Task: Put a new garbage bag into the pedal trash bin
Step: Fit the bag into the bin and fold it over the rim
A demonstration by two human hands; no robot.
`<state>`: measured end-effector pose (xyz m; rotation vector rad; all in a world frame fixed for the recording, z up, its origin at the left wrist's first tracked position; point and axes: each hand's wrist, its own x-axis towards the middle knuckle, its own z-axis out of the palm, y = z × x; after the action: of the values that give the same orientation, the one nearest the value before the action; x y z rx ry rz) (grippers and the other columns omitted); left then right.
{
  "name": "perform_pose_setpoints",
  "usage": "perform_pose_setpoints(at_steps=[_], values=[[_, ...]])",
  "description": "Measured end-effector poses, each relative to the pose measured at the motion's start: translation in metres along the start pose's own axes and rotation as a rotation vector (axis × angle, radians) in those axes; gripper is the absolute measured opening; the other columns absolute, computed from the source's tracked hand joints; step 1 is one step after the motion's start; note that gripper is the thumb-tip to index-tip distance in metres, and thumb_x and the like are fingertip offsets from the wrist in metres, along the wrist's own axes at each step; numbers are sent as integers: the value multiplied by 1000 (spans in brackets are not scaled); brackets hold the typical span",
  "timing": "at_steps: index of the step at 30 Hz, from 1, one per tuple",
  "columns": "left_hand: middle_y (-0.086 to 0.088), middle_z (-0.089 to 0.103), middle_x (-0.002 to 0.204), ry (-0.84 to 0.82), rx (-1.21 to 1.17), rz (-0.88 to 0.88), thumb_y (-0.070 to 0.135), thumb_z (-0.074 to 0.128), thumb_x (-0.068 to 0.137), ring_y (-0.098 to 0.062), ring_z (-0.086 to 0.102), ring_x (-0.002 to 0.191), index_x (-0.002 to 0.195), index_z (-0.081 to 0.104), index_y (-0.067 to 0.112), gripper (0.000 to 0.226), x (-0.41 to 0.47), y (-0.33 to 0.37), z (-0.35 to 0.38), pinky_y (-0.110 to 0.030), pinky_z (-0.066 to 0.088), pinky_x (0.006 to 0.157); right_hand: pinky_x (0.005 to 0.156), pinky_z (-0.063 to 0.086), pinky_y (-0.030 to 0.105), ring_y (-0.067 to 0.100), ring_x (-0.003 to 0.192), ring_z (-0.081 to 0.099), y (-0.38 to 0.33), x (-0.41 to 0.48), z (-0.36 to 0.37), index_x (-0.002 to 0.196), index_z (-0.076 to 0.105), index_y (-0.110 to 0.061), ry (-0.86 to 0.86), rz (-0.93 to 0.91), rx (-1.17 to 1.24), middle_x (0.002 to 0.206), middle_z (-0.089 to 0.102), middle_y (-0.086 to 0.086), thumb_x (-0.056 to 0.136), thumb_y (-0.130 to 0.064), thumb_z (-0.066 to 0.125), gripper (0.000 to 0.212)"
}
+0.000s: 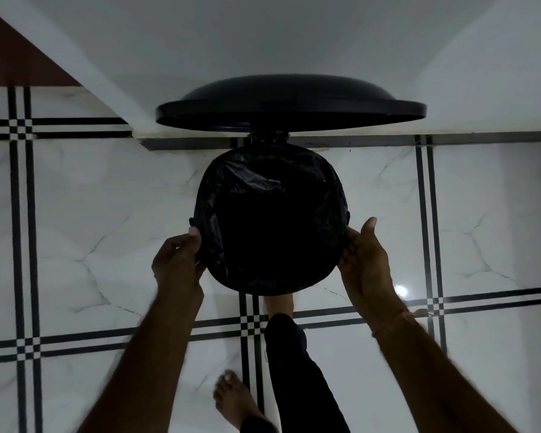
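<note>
A round black pedal trash bin stands against the wall with its lid [291, 103] raised upright. A black garbage bag [270, 189] lines the inside, and its edge is folded over the rim all around. My left hand [177, 260] grips the bag's edge at the rim's lower left. My right hand [367, 257] grips the edge at the lower right, thumb pointing up. My right foot [280, 303] reaches under the bin's front, where the pedal is hidden. The bin's body is hidden below the bag.
White marble-look floor tiles [107, 229] with black stripe borders surround the bin. A white wall [263, 42] rises right behind the lid, with a corner at the left. My left foot [235, 398] is planted on the floor behind.
</note>
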<state>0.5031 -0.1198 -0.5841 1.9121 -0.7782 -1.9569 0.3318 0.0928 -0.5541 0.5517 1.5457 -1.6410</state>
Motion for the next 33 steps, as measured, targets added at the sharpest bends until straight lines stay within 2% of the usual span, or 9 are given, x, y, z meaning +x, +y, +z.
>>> perform_pose_setpoints(at_steps=[2, 6, 10, 13, 15, 19, 22, 30, 33], values=[[-4, 78, 97, -48, -33, -59, 23, 72, 93, -20, 73, 97, 93, 72, 13, 10, 3, 1, -2, -29, 62, 77, 109, 48, 33, 19, 129, 65, -1, 2, 3, 132, 63, -9, -23, 10, 14, 134, 71, 8, 105, -59, 21, 71], [-12, 69, 132, -168, -105, -175, 33, 67, 93, -26, 65, 123, 136, 63, 6, 51, 8, 0, -8, -41, 52, 104, 111, 46, 39, 25, 129, 64, -3, 7, 5, 135, 62, -5, -5, 30, 51, 134, 70, 13, 106, -59, 21, 74], [-13, 72, 123, -39, -24, -205, 34, 67, 95, -24, 70, 111, 127, 68, 5, 43, 17, 5, -2, -35, 58, 87, 112, 47, 41, 29, 127, 65, 9, 8, 8, 127, 68, -3, 140, -16, 76, 130, 72, 16, 107, -50, 35, 61], [-10, 74, 94, 73, 117, -120, 30, 69, 96, -21, 71, 87, 94, 74, 10, 21, 15, 5, 9, -28, 60, 69, 114, 46, 42, 30, 129, 64, 12, 6, 14, 132, 66, -1, 190, -29, 43, 138, 66, 19, 105, -51, 43, 61], [-8, 73, 90, 81, 134, -75, 31, 67, 98, -20, 70, 87, 84, 71, 15, 21, 10, 4, 10, -30, 60, 72, 110, 49, 40, 26, 125, 66, 9, 5, 13, 129, 69, -5, 208, -25, 0, 133, 71, 14, 105, -49, 45, 56], [-1, 73, 110, -98, 70, -221, 45, 57, 101, -19, 68, 105, 106, 69, 23, 26, 4, -1, -4, -40, 54, 89, 104, 51, 39, 19, 122, 67, -5, 7, 0, 124, 71, -11, 168, 35, -150, 119, 77, 3, 103, -52, 48, 52], [-6, 72, 120, -230, -79, -248, 42, 56, 101, -25, 68, 114, 122, 68, 17, 35, 4, -9, -12, -41, 62, 88, 94, 53, 37, 18, 110, 68, -15, 14, -4, 107, 74, -21, 92, 114, -202, 97, 79, -6, 103, -50, 51, 37], [-7, 68, 118, -207, -297, -434, 42, 48, 105, -27, 61, 117, 112, 66, 17, 32, -23, -47, -18, -53, 50, 99, 108, 46, 53, 28, 127, 63, -1, 17, -21, 129, 65, -11, 54, 317, -52, 126, 71, 7, 98, -66, 43, 67], [-8, 71, 115, -204, -446, -459, 37, 51, 104, -27, 68, 109, 110, 68, 14, 29, -34, -64, -17, -45, 60, 92, 98, 55, 46, 29, 118, 66, 14, 8, -20, 125, 67, -10, 64, 350, 49, 122, 71, 10, 100, -60, 46, 60]])
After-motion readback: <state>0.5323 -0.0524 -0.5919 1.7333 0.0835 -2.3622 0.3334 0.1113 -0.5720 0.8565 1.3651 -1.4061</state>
